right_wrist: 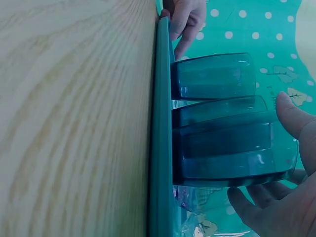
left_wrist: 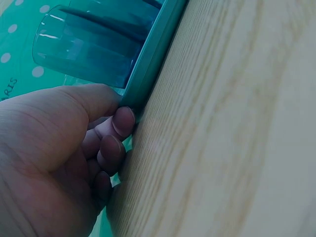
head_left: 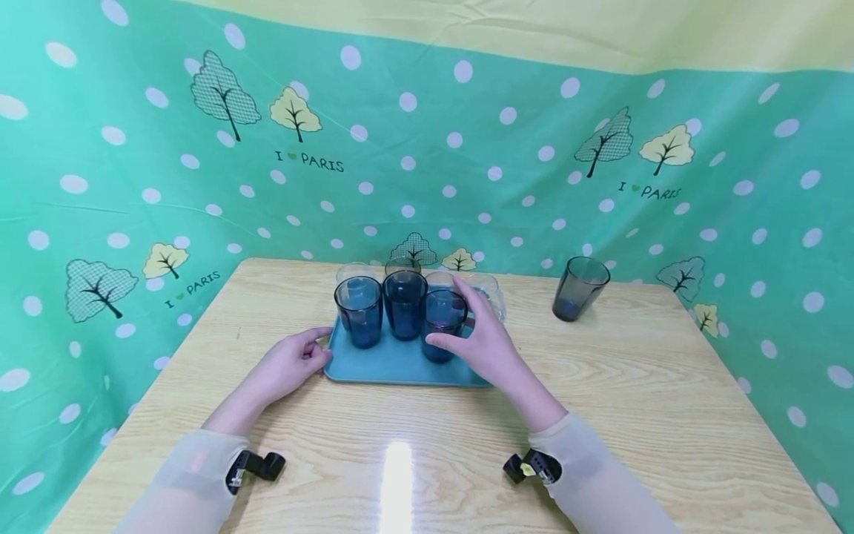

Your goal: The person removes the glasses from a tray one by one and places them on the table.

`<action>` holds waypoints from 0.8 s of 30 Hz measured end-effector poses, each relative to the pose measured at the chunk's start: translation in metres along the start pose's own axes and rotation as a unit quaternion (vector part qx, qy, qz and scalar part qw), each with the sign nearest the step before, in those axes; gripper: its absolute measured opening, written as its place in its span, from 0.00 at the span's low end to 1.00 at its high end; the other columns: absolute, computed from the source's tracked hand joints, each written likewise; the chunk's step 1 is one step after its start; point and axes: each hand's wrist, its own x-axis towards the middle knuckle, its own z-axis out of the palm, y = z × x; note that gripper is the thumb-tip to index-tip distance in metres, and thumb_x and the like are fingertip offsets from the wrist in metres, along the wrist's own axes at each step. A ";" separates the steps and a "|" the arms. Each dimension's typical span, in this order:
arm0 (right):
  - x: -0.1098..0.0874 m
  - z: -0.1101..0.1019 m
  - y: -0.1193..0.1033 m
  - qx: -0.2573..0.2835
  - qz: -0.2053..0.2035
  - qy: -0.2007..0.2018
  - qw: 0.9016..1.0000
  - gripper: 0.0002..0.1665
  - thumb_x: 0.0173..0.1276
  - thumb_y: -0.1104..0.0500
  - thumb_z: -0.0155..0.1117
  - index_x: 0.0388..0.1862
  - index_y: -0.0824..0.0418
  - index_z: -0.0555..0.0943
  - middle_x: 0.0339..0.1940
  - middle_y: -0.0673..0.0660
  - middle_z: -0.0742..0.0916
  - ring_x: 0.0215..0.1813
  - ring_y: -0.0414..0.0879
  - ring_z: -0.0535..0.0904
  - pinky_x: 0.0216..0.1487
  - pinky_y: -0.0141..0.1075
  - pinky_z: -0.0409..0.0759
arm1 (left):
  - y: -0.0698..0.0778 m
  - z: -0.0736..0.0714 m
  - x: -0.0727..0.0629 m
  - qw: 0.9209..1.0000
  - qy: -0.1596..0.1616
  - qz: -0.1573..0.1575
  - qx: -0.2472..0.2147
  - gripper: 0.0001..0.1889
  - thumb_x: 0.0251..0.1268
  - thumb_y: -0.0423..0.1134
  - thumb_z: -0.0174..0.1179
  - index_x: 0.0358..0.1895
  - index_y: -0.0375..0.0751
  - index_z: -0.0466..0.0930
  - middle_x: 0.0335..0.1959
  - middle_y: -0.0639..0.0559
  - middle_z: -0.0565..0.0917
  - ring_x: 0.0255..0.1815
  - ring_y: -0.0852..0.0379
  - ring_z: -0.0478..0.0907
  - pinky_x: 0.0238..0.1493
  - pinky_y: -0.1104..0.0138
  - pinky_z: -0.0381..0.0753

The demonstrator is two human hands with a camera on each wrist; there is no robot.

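On the blue rectangular tray [head_left: 400, 371] three dark blue drinking glasses stand upright: a left one [head_left: 360, 319], a middle one [head_left: 405, 308] and a front right one [head_left: 437, 345]. My right hand [head_left: 490, 345] spreads around the front right glass, thumb across its near side and fingers along its right side. In the right wrist view, that thumb [right_wrist: 291, 111] stands off the glass's wall, near the rim. My left hand [head_left: 293, 363] holds the tray's left edge. Seen from the left wrist, its thumb [left_wrist: 98, 98] meets the rim, with the other fingers curled below.
Clear glassware [head_left: 494, 293] shows behind the blue glasses, partly hidden by them and my right hand. A grey tinted glass [head_left: 580, 289] stands apart at the back right of the wooden table [head_left: 634, 386]. A dotted green curtain [head_left: 494, 193] hangs behind.
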 end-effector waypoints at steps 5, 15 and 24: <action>0.001 0.003 0.004 0.001 0.001 0.002 1.000 0.63 0.66 0.52 0.86 0.93 0.46 0.58 0.87 0.54 0.69 0.85 0.57 0.65 0.80 0.59 0.68 | 0.001 0.000 0.000 1.000 0.000 -0.001 0.002 0.28 0.82 0.38 0.63 0.77 0.27 0.73 0.27 0.58 0.80 0.32 0.58 0.77 0.46 0.59 0.74; 0.002 0.007 0.008 0.007 0.015 -0.003 1.000 0.61 0.68 0.53 0.85 0.92 0.48 0.59 0.83 0.56 0.72 0.83 0.57 0.67 0.79 0.57 0.70 | -0.001 0.001 0.000 1.000 0.000 -0.002 0.004 0.29 0.82 0.38 0.63 0.77 0.27 0.73 0.27 0.58 0.80 0.31 0.58 0.76 0.46 0.59 0.75; -0.001 0.006 0.005 0.005 0.028 -0.004 1.000 0.58 0.67 0.51 0.85 0.90 0.46 0.63 0.84 0.55 0.72 0.82 0.57 0.69 0.77 0.59 0.72 | -0.001 0.001 0.000 1.000 0.002 0.002 0.007 0.28 0.82 0.39 0.63 0.77 0.28 0.74 0.27 0.58 0.80 0.31 0.58 0.76 0.45 0.59 0.75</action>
